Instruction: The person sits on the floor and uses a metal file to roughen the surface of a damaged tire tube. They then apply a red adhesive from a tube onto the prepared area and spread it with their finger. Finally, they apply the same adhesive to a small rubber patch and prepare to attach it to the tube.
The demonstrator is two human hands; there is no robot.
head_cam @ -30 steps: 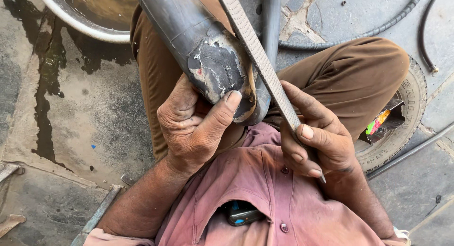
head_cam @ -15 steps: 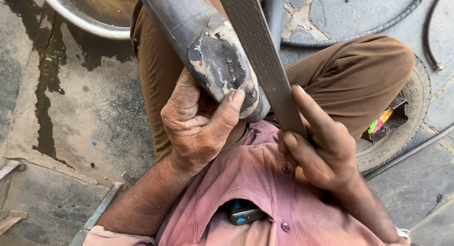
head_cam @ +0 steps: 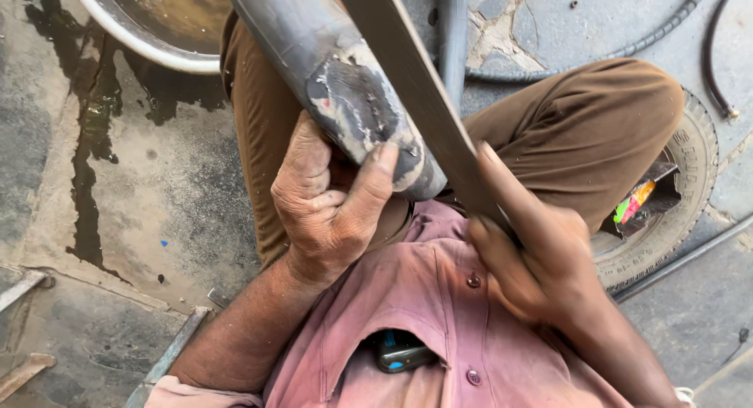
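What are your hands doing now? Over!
Left grip holds rubber tube, thumb on scuffed patch. Right grip holds flat file across it. Nothing blocking.

Left hand [head_cam: 329, 208]: fingers curled, thumb raised, clamped.
Right hand [head_cam: 533, 255]: blurred, closed, index finger extended.
Forearms: both bare, angled upward from the torso.

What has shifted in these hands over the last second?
The right hand turned the long flat metal file from its toothed edge to its broad face and slid down along it. The left hand kept its grip on the grey rubber tube, thumb by the scuffed patch.
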